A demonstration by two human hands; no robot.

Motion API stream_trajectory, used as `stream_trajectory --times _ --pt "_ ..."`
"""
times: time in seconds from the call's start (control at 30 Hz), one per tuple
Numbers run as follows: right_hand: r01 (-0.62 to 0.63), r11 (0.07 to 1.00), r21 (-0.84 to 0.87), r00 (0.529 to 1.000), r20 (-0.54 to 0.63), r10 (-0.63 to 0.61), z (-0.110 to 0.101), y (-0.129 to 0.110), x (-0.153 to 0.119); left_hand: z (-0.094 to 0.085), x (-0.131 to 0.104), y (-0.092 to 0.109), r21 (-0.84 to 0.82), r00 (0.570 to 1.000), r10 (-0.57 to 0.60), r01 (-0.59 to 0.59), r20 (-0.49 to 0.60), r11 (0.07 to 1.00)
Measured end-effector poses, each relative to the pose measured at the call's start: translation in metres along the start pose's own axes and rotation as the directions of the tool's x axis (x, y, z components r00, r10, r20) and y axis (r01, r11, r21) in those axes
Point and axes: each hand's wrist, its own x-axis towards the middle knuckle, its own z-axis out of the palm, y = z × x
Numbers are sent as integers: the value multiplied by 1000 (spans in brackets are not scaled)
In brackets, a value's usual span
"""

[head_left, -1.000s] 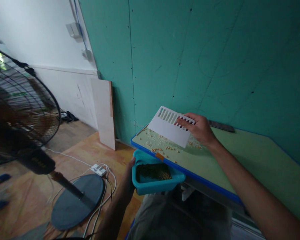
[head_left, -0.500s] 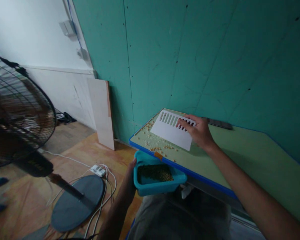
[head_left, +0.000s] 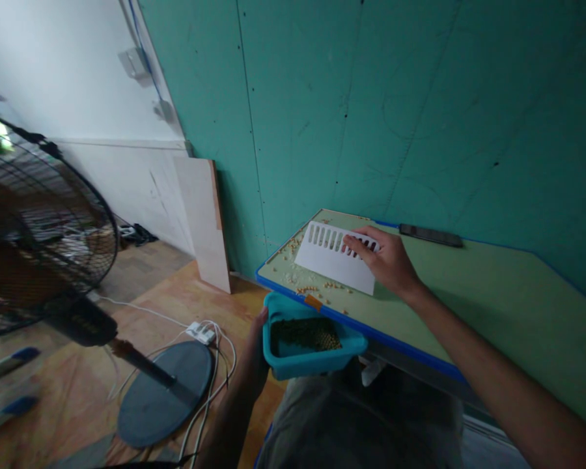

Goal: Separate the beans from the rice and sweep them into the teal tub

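Note:
A white slotted card [head_left: 339, 266] is gripped along its slotted top edge by my right hand [head_left: 383, 257], its lower edge at the surface of the pale green table [head_left: 473, 293]. Beside and in front of the card lie scattered yellow kernels [head_left: 306, 288] and pale crumbs. My left hand [head_left: 256, 355] grips the left side of a turquoise tray [head_left: 303, 368], held just below the table's blue front edge. Inside the tray are dark green bits and yellow kernels [head_left: 331, 341].
A dark flat object [head_left: 430, 235] lies at the table's back edge, by the green wall [head_left: 293, 117]. On the left stands a black fan [head_left: 78, 319], with white cords and a power strip [head_left: 201, 333] near its base. A pale board [head_left: 206, 228] leans on the wall.
The white card has tilted more upright in my right hand. The whole view has shifted slightly, and the tray remains under the table edge in my left hand.

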Motion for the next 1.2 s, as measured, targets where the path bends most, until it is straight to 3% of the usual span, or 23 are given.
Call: stream_trajectory --times 0.33,1.0,1.2 --pt "-6 1000 10 999 34 6 4 1 -1 -3 3 -4 -33 999 -37 38 7 999" --pt "-58 993 101 995 92 48 15 -4 -8 -1 0 -4 -34 996 53 -56 -72 998" --pt "-53 992 111 993 111 40 18 -8 -10 1 -2 -2 8 1000 17 -17 -19 1000"
